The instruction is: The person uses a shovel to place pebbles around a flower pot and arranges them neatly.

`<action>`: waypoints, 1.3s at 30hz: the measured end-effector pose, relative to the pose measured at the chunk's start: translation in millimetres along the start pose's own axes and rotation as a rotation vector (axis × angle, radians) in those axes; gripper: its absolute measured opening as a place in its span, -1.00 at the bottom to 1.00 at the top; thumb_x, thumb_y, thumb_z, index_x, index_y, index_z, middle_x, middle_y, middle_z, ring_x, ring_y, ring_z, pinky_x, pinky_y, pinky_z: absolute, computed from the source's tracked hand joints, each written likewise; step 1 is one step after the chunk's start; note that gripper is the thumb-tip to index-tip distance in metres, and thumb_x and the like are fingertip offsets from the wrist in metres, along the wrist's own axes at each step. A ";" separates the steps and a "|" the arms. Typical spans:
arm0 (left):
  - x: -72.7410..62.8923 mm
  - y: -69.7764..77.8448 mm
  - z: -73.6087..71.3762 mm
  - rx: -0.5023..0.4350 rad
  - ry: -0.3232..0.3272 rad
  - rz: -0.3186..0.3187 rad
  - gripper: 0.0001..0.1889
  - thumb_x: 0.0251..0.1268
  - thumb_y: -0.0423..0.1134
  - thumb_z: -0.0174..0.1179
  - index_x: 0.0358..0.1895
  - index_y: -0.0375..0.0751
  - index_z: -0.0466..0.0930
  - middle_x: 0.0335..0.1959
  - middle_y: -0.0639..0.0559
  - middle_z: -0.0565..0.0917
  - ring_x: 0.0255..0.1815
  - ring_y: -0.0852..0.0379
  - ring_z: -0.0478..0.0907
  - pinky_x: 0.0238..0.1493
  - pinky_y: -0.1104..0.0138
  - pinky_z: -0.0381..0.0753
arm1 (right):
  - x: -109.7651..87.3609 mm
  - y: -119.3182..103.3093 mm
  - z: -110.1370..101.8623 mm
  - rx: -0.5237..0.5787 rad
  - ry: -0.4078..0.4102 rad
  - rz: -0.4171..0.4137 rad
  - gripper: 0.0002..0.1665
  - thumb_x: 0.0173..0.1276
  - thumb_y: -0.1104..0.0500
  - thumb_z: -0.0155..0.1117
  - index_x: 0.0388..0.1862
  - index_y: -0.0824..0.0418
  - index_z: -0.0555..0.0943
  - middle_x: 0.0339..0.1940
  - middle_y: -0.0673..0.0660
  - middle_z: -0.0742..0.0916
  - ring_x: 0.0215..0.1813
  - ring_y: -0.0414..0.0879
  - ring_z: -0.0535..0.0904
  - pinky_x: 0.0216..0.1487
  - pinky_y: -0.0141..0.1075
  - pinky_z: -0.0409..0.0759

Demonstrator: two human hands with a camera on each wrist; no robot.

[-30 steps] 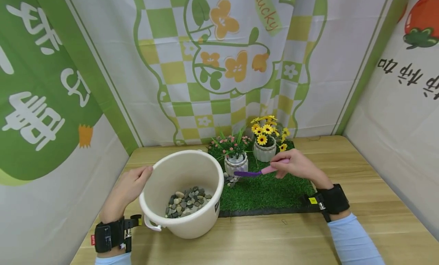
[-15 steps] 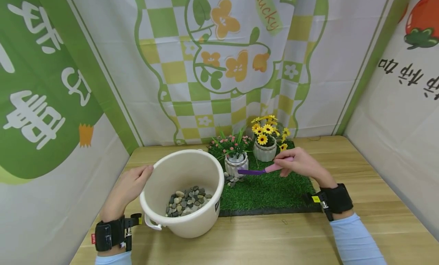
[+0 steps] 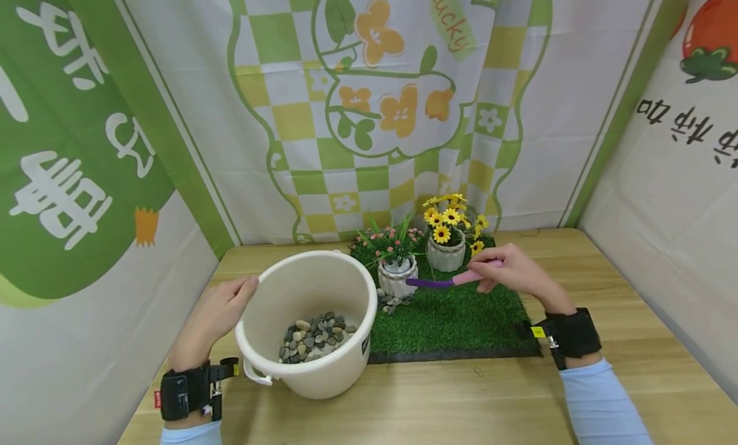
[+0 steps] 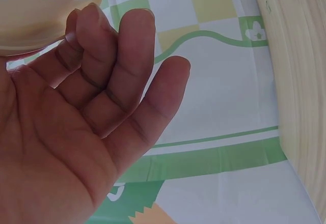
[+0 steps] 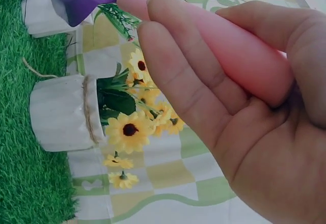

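Note:
My left hand (image 3: 221, 307) holds the left rim of a white plastic bucket (image 3: 311, 380). In the left wrist view its fingers (image 4: 135, 56) bend at the bucket's edge, the others spread behind. Stones (image 3: 314, 337) of grey and tan cover the bucket's floor. A small trowel (image 3: 469, 276) with a pink handle and purple blade is gripped in my right hand (image 3: 516, 273). Its blade is level, pointing left, above the turf and overlapping the pink-flower pot (image 3: 398, 277) in the head view. From the right wrist, the pink handle (image 5: 239, 56) lies between thumb and fingers.
A mat of artificial grass (image 3: 455, 330) lies on the wooden table (image 3: 426, 400). Behind the trowel stands a pot of yellow flowers (image 3: 446, 254). A few pebbles (image 3: 391, 302) lie at the foot of the pink-flower pot. Printed cloth (image 3: 369, 176) closes off the back and sides.
My right hand has drifted right and slightly up, carrying the trowel away from the bucket. The left hand and bucket stay practically where they were.

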State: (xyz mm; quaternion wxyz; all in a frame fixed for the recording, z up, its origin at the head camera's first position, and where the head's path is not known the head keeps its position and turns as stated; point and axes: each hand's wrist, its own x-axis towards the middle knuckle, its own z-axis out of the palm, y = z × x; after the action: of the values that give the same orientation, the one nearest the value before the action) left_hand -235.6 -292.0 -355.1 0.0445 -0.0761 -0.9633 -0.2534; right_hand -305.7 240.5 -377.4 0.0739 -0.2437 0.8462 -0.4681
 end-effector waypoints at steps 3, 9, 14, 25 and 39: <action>0.3 -0.8 0.4 0.005 0.008 0.005 -0.42 0.62 0.09 -0.32 0.20 -0.28 0.54 -0.02 -0.26 0.71 0.01 -0.22 0.64 0.02 -0.13 0.56 | -1.9 -0.2 -1.9 0.000 0.002 -0.015 -0.64 0.49 0.12 0.16 0.03 0.39 0.65 -0.07 0.41 0.71 -0.35 0.07 0.76 -0.26 -0.17 0.73; 0.7 -1.2 1.2 -0.001 0.007 0.003 -0.42 0.61 0.10 -0.32 0.19 -0.27 0.55 -0.05 -0.22 0.72 -0.02 -0.18 0.65 0.01 -0.11 0.57 | -5.8 -3.6 -4.9 0.015 -0.012 -0.061 -0.68 0.49 0.18 0.16 0.01 0.41 0.65 -0.15 0.40 0.73 -0.34 -0.04 0.77 -0.22 -0.18 0.73; 1.4 -1.4 1.4 0.001 0.001 -0.001 -0.41 0.61 0.11 -0.32 0.20 -0.26 0.54 -0.04 -0.23 0.72 -0.01 -0.18 0.65 0.01 -0.11 0.57 | -9.3 -5.5 -8.5 0.034 -0.030 -0.099 -0.71 0.48 0.23 0.15 0.01 0.40 0.65 -0.19 0.41 0.73 -0.32 -0.11 0.77 -0.18 -0.15 0.73; 2.1 -4.1 2.3 0.006 0.006 0.007 -0.41 0.61 0.13 -0.33 0.17 -0.23 0.57 -0.06 -0.22 0.73 -0.03 -0.17 0.66 -0.01 -0.10 0.57 | -12.3 -8.2 -9.4 0.024 -0.024 -0.168 -0.75 0.47 0.28 0.15 0.03 0.30 0.67 -0.15 0.33 0.77 -0.24 -0.07 0.77 -0.17 -0.25 0.72; 1.9 -1.8 1.2 0.013 0.016 0.016 -0.44 0.62 0.08 -0.32 0.13 -0.24 0.59 -0.12 -0.17 0.75 -0.09 -0.11 0.68 -0.03 -0.06 0.58 | -13.3 -18.0 -6.6 -0.081 0.043 -0.274 -0.77 0.41 0.30 0.22 -0.01 0.17 0.70 -0.11 0.17 0.77 -0.27 -0.14 0.70 -0.28 -0.35 0.63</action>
State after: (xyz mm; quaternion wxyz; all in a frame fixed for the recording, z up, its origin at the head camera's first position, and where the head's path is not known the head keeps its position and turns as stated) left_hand -237.9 -292.6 -356.7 0.0546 -0.0815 -0.9639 -0.2475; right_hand -290.2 244.0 -360.3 -0.0190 -0.3496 0.8245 -0.4444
